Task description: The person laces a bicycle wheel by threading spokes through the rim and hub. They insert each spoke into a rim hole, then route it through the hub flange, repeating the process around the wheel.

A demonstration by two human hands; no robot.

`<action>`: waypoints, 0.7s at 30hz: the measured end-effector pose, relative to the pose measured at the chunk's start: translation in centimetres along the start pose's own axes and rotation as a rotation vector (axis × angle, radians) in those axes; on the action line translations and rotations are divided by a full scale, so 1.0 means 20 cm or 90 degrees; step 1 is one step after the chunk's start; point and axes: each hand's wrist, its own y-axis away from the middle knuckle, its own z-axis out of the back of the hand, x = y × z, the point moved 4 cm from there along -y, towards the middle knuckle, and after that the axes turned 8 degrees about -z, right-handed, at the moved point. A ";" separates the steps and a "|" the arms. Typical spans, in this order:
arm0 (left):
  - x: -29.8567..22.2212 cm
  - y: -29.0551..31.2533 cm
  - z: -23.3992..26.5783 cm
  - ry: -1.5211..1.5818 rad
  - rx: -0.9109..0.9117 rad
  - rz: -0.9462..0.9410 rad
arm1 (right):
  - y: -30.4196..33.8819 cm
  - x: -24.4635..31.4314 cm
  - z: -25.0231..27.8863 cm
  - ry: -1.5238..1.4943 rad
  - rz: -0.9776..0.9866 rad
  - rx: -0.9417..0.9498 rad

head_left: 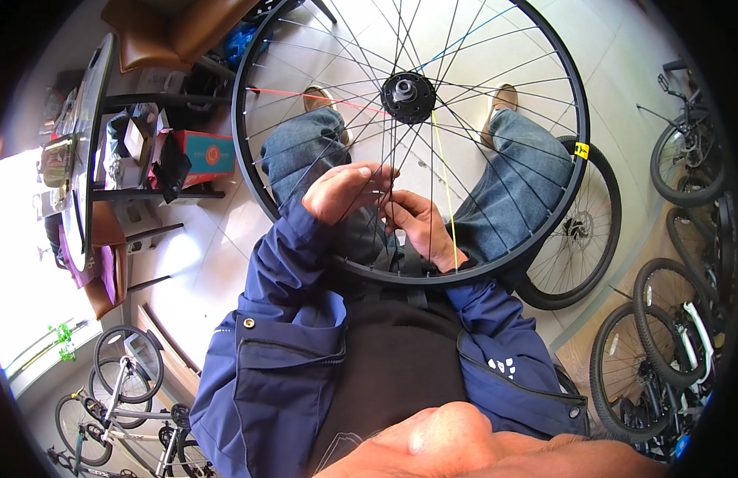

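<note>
A black bicycle wheel rim without a tyre rests over my lap, with thin black spokes running to a black hub. One spoke is red, one is yellow-green and one is partly blue. My left hand reaches in among the spokes below the hub, fingers stretched out and touching them. Just to its right, my right hand is closed, thumb and forefinger pinching a black spoke. The fingertips of both hands are partly hidden by spokes and by each other.
A second wheel with a tyre stands beside my right leg. Several bicycles line the right side, and more stand at the lower left. On the left are a table, a brown chair and a red-and-teal box.
</note>
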 end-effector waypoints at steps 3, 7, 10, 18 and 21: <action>-0.01 -0.01 -0.01 0.001 0.016 0.005 | 0.01 0.01 0.01 0.044 -0.003 -0.014; -0.02 0.01 -0.02 -0.019 -0.007 0.020 | 0.04 0.00 0.01 0.134 -0.025 -0.006; -0.02 0.00 -0.03 0.010 -0.015 0.002 | 0.03 -0.04 0.02 0.165 -0.075 0.012; 0.00 -0.02 -0.05 -0.040 -0.038 -0.008 | 0.02 -0.08 0.02 0.127 -0.132 0.021; 0.02 -0.03 -0.06 -0.049 -0.058 -0.027 | 0.02 -0.06 0.01 0.125 -0.110 0.036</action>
